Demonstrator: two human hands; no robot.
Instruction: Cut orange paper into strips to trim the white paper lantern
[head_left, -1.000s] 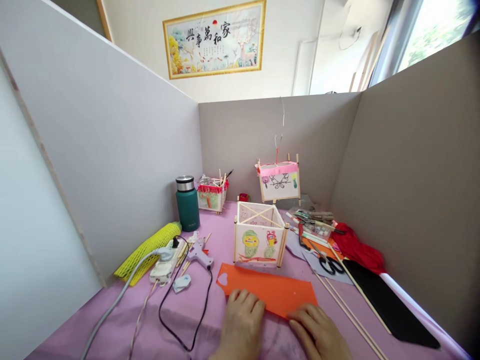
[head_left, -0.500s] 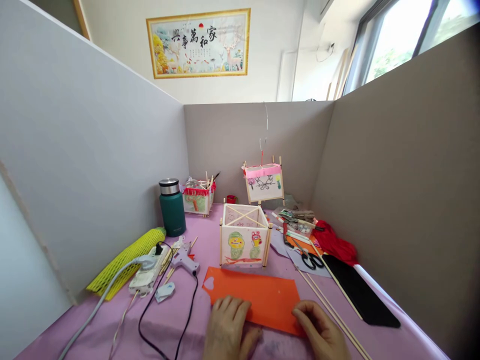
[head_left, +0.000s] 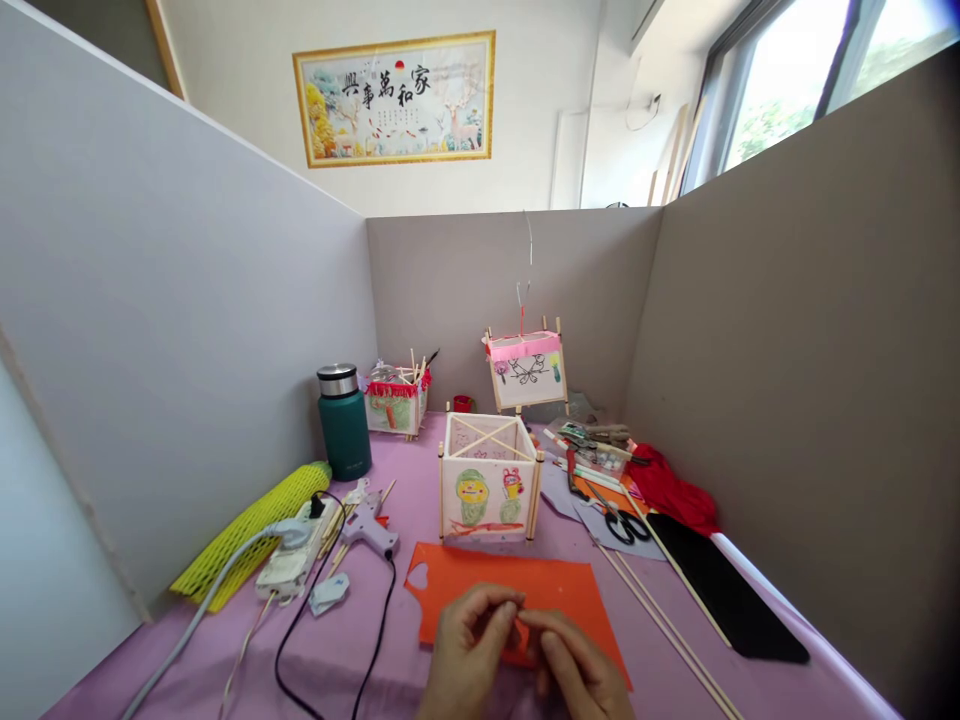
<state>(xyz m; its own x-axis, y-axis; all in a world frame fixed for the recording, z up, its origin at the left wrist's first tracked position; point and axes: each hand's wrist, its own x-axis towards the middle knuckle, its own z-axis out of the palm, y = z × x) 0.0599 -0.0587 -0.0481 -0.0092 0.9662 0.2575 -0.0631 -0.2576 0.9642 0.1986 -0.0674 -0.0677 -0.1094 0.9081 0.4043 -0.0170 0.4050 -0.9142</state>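
Note:
An orange sheet of paper (head_left: 450, 575) with a notch cut at its left end lies flat on the table. Over its front part, my left hand (head_left: 466, 650) is closed in a pinch, thumb against forefinger. Close beside it, my right hand (head_left: 576, 662) is also pinched, its fingertips nearly meeting the left ones. Whatever sits between the fingertips is too small or hidden to name. Just behind the paper stands a box-shaped lantern (head_left: 491, 490) of white panels and wooden sticks, with a coloured drawing on its front and crossed sticks on top.
At left are a glue gun (head_left: 369, 525), a power strip (head_left: 289, 560) with cables, yellow netting (head_left: 251, 530) and a green bottle (head_left: 345, 425). At right lie scissors (head_left: 626, 522), long sticks (head_left: 664, 635), a black slab (head_left: 724, 585) and red cloth (head_left: 671, 485). Another lantern (head_left: 529, 370) hangs behind.
My hands have lifted off the edges of the orange paper and come together above it, fingertips pinched. The paper's right end has shifted slightly, and the camera view has tilted a little upward.

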